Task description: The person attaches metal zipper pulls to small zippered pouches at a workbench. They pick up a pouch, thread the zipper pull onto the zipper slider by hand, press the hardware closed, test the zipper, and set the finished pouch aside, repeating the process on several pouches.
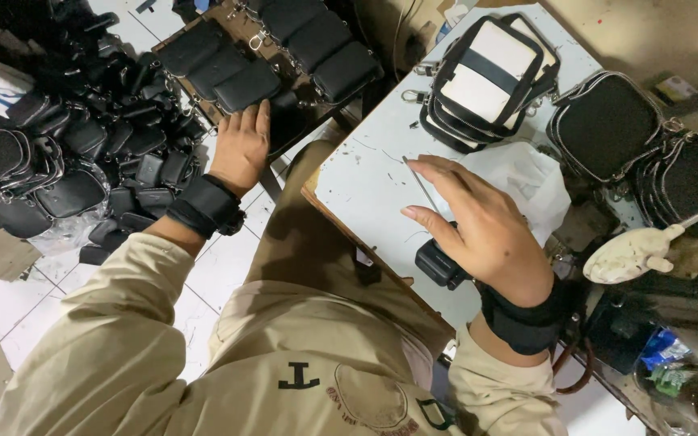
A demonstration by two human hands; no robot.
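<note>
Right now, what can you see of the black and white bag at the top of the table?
The black and white bag lies flat on the far part of the pale table. It has cream panels, black trim and straps crossing it, and metal clips at its left edge. It looks like faux leather. Neither hand touches it.

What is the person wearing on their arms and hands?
Both arms are in loose, beige long sleeves. Each wrist has a thick black band: one on the left wrist and one on the right wrist. The left hand and right hand are bare, with no gloves or rings visible.
</note>
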